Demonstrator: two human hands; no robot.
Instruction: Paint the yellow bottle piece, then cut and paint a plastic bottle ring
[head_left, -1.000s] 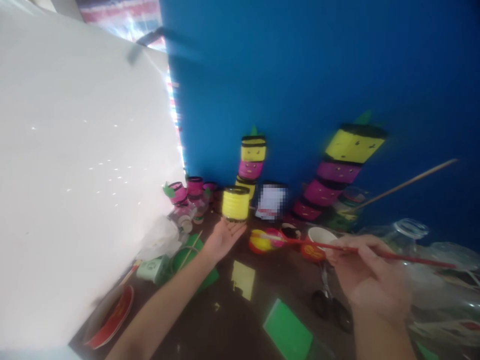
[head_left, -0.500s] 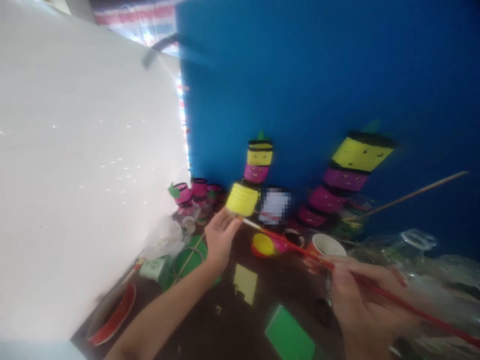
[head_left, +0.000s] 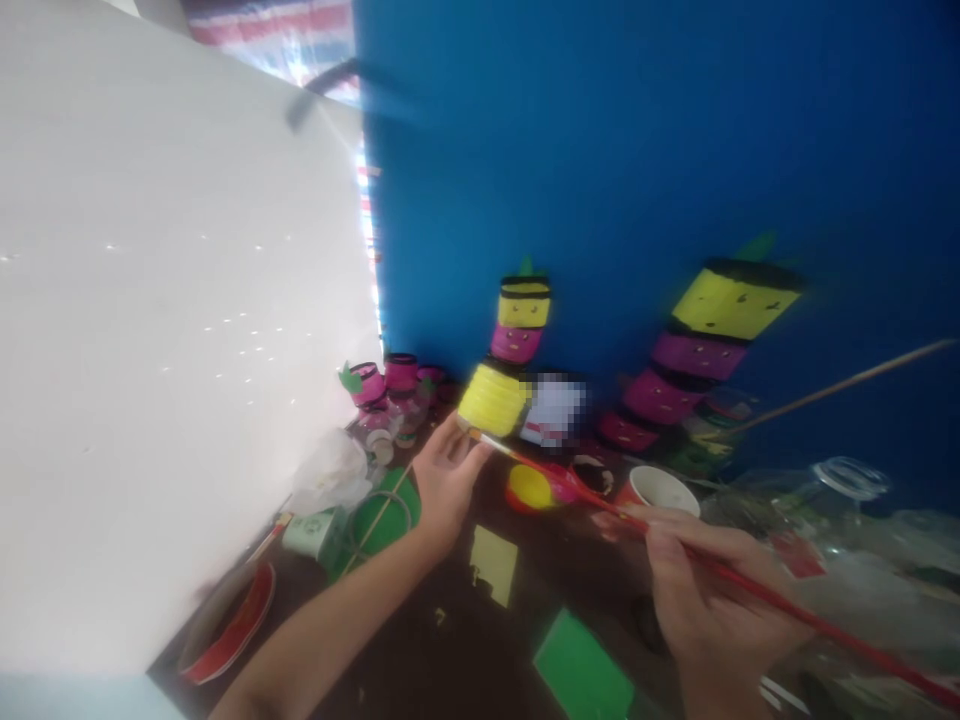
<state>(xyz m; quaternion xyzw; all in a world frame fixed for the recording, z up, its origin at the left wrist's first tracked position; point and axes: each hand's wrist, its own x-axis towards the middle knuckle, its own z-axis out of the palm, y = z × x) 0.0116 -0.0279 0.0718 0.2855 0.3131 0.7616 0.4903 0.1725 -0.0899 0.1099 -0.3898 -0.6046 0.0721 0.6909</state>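
My left hand (head_left: 448, 475) grips the lower end of a yellow ribbed cylinder (head_left: 491, 398), tilted up to the right. A long red paintbrush (head_left: 570, 485) is pinched in my right hand (head_left: 720, 585); its tip meets the cylinder's bottom edge beside my left fingers. Beneath the brush sits a small cup of yellow paint (head_left: 529, 487), with a pink one touching its right side. Just behind the yellow cylinder stands a pink and yellow piece with a drawn face (head_left: 523, 303).
Taller stacked figures (head_left: 664, 395) lean by the blue wall. A white cup (head_left: 664, 490) and clear plastic bottles (head_left: 847, 500) crowd the right. Green card (head_left: 585, 665), yellow paper (head_left: 493, 565) and a red tape roll (head_left: 232, 630) lie nearer. Small pink pots (head_left: 401, 373) stand at back left.
The brush and my right hand have shifted slightly left, and the brush tip sits nearer my left fingers. Most of the view has moved a little to the right.
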